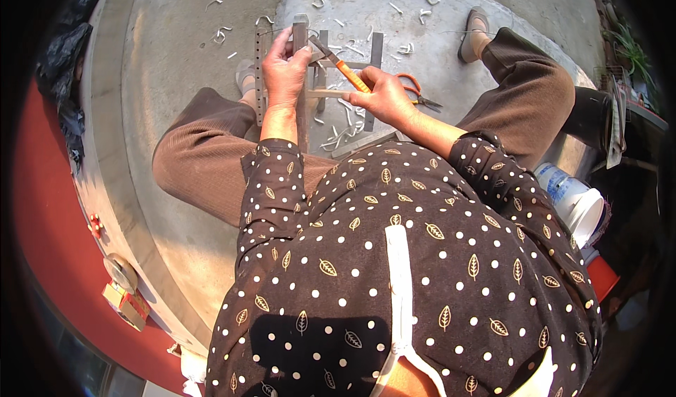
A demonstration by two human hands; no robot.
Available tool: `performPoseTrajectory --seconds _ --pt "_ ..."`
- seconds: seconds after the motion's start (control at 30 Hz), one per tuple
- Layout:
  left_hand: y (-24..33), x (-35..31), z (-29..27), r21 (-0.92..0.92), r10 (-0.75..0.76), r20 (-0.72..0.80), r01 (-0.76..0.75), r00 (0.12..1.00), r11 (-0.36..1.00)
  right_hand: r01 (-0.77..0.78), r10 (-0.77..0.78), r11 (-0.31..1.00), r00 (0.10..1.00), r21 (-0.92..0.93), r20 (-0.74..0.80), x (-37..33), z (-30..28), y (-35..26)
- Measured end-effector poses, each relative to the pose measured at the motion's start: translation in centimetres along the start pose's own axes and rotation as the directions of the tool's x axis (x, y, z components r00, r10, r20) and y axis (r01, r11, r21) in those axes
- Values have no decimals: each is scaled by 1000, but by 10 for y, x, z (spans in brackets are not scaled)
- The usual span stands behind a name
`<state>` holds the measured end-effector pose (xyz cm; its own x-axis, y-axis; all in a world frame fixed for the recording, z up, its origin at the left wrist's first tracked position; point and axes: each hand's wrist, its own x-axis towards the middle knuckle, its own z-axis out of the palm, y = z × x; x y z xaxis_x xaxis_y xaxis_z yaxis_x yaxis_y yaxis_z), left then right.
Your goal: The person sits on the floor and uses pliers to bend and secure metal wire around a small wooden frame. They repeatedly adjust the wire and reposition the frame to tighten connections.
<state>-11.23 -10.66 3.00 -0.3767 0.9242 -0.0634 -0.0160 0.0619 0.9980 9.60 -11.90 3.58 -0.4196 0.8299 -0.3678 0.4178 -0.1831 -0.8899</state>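
My right hand (384, 96) is closed around a utility knife with an orange handle (353, 77). Its dark blade points up and left, close to the top of an upright grey bar (301, 29). At that same end, the fingers and thumb of my left hand (283, 79) are closed on the bar; any small piece between them is hidden. The bar belongs to a metal frame (376, 51) on the ground between my feet, with a strip full of holes (260, 66) on its left. Right of my right hand lie scissors with orange handles (410, 87).
White curled scraps (339, 135) are scattered over the concrete ground (190, 17) around the frame. White buckets (583, 210) and a red container (601, 276) stand at the right. Black plastic sheeting (63, 62) hangs at the far left, and a small box (127, 305) sits lower left.
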Motion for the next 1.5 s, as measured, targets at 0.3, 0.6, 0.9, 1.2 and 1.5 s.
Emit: performPoseTrajectory --seconds 0.3,0.6,0.9,1.2,1.5 --pt "-3 1 0 78 -5 5 5 1000 997 -283 271 959 923 7 272 2 -11 -34" --pt "0 -5 -5 61 59 79 -64 995 996 168 -43 762 977 -625 210 17 -52 -43" --pt "-6 -12 2 97 52 129 -65 990 993 364 -154 366 931 -856 330 35 -96 -68" --pt "-3 -15 3 50 10 179 -19 984 999 19 319 801 832 -599 453 27 -104 -76" --pt "8 -14 7 107 -66 254 40 965 993 -6 391 824 728 -566 562 39 -124 -78"
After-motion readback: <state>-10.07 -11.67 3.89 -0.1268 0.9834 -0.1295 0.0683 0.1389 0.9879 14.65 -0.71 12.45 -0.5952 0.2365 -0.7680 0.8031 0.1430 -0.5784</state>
